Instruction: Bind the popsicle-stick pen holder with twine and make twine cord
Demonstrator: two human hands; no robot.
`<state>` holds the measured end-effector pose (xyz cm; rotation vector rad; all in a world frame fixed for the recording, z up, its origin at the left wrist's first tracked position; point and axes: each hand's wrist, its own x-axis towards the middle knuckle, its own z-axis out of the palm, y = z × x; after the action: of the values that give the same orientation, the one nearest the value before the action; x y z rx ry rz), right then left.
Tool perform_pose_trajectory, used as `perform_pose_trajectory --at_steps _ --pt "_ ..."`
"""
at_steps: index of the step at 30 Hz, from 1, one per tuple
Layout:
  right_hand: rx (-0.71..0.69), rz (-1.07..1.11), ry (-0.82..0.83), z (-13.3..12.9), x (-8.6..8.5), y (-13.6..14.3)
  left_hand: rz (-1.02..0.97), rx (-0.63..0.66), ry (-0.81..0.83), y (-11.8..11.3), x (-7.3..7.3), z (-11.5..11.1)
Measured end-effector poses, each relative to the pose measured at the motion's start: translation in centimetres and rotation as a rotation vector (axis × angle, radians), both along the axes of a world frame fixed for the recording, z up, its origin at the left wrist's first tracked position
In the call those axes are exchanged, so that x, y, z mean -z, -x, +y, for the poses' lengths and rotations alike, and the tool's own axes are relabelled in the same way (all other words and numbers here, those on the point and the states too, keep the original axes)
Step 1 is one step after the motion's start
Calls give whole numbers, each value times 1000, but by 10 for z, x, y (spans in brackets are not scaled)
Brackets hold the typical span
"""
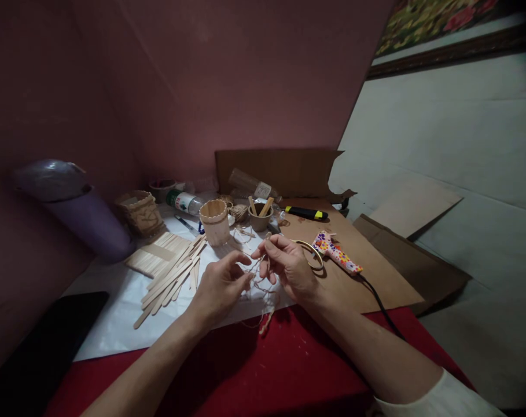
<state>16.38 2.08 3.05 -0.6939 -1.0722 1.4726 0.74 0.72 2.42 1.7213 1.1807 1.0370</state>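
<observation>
My right hand (286, 266) is closed in a pinch on thin strands of twine (267, 289), which dangle down toward the red cloth. My left hand (221, 286) is beside it, with thumb and fingers apart around a gap; nothing shows clearly between them. Just beyond the hands stands a small round cup made of wooden sticks (214, 223), with a scalloped rim. Loose craft sticks (171, 281) are fanned out left of my left hand. A gold-coloured ring (315, 258) is by my right hand, partly hidden behind it.
A flower-patterned glue gun (336, 252) with a black cord lies on cardboard (375, 278) at right, near a black-and-yellow utility knife (306, 213). Behind are a small pot with sticks (260, 223), plastic bottles (184, 201) and a second stick cup (141, 214). A purple container (89, 214) stands left.
</observation>
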Motion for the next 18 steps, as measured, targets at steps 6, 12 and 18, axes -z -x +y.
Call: perform_pose_trajectory --at_steps 6,12,18 --pt "28 -29 8 2 2 0 86 -47 -121 -1 -8 -6" --pt "19 -45 13 2 2 -1 -407 -39 -63 3 -18 -8" --pt "33 -69 61 5 5 -1 -938 -75 394 21 -32 7"
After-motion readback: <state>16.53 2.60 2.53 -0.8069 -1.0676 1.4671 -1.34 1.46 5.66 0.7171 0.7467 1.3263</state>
